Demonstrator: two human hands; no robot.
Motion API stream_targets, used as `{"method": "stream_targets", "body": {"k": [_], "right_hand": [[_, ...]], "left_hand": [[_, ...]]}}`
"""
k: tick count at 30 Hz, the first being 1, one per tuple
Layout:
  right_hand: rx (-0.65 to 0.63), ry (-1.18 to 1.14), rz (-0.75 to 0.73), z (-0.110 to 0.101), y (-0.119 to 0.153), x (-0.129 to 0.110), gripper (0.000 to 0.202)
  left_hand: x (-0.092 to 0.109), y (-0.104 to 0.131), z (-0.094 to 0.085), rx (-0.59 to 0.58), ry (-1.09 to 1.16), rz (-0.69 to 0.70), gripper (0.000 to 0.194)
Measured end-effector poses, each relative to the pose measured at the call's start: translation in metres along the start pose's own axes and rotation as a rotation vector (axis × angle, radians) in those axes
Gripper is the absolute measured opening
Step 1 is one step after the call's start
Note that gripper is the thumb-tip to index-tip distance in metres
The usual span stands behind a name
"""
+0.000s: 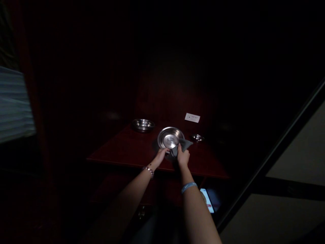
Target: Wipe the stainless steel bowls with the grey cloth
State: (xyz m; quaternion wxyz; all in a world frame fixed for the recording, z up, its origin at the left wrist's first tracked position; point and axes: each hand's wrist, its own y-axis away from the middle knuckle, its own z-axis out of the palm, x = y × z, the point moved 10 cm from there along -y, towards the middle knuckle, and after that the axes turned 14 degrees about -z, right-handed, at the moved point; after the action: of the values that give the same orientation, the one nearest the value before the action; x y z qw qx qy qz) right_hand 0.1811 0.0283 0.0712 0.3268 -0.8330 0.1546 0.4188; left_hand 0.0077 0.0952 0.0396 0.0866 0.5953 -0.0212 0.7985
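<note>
While left grip (pixel 160 156) holds its near side, metal bowl (pixel 169 138), grey cloth (pixel 186 144) at right

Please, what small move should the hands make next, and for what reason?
Perhaps the right hand should slide the grey cloth a little further around the metal bowl, while the left hand steadies it. The cloth covers only the bowl's near right side, and the left hand grips its near left edge.

Glossy metal bowl (pixel 170 139), matt cloth (pixel 186 144).
</note>
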Motion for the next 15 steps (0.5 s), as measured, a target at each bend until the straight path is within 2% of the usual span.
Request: {"method": "stream_targets", "body": {"k": [5,8,11,13,15], "right_hand": [[0.012,0.047,0.014,-0.019,-0.008,0.017,0.064],[0.046,0.023,0.013,-0.031,-0.013,0.026,0.066],[0.061,-0.055,-0.024,-0.033,-0.015,0.027,0.064],[0.074,-0.104,-0.048,-0.031,-0.016,0.024,0.062],[0.094,-0.138,-0.065,-0.029,-0.017,0.021,0.06]], "left_hand": [[-0.012,-0.009,-0.014,0.091,-0.053,-0.043,0.015],[-0.013,-0.011,-0.01,0.05,-0.091,-0.027,0.019],[-0.014,-0.009,-0.005,0.009,-0.132,-0.05,0.028],[-0.008,-0.006,-0.002,-0.016,-0.147,-0.028,0.035],[0.005,-0.001,0.0,-0.024,-0.107,0.063,0.043]]}}
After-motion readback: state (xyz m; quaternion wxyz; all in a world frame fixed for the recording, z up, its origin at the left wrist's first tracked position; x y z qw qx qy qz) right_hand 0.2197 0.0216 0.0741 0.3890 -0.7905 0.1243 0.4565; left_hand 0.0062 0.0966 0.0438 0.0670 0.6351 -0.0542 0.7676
